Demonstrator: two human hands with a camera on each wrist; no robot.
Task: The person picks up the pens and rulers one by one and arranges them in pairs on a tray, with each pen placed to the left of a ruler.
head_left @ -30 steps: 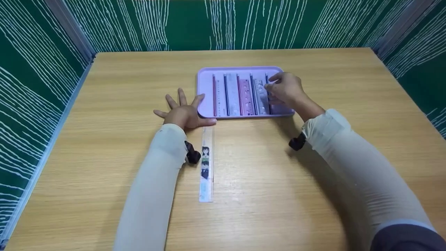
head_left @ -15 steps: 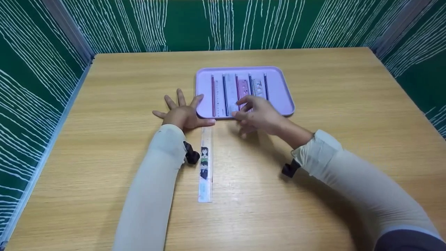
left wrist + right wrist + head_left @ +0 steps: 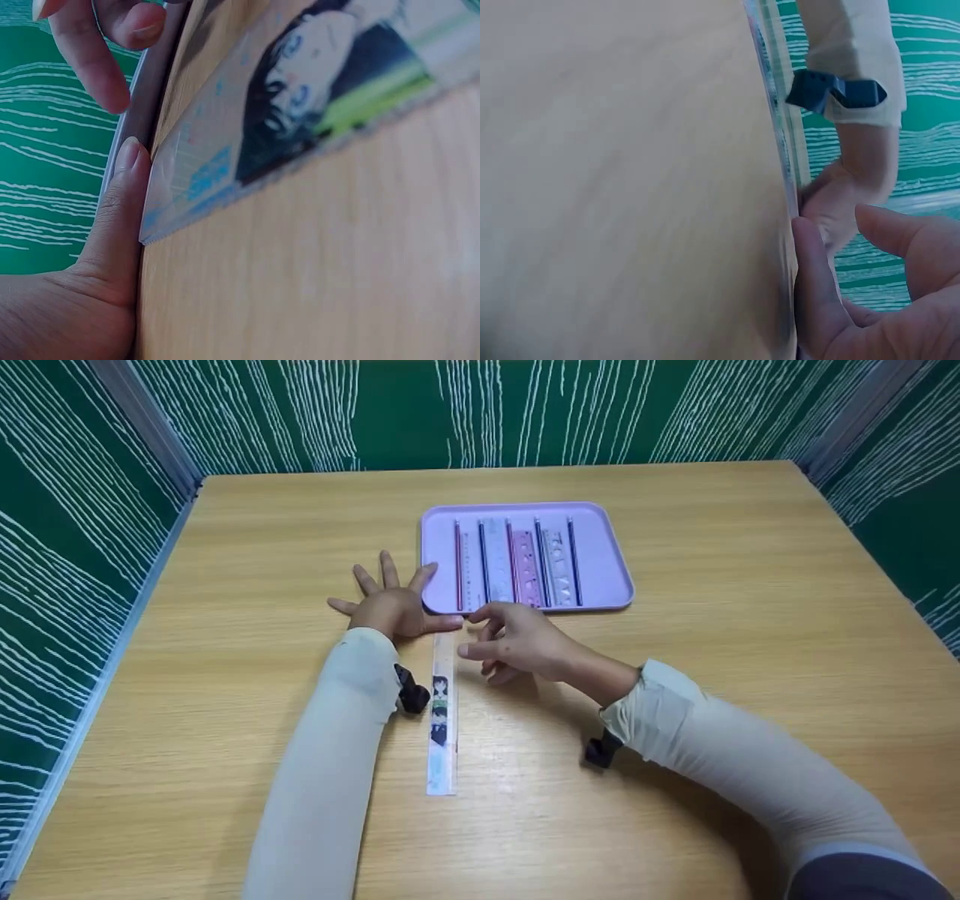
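Observation:
A transparent ruler with a dark-haired cartoon print lies lengthwise on the table, below the lilac tray. My left hand spreads its fingers at the tray's lower left corner, thumb along the front edge and close to the ruler's far end. My right hand hovers just right of that end, fingers loosely bent and holding nothing. In the left wrist view the left thumb meets the ruler's end, and right-hand fingers hang above. The right wrist view shows the right hand with thumb and forefinger apart.
On the tray, several pencils alternate with rulers, one of them a pink ruler. The wooden table is bounded by green panels with white streaks at the back and sides.
My right hand has left the rightmost pencil on the tray and moved left and toward me, over the tray's front edge to the loose ruler. The left hand keeps its place.

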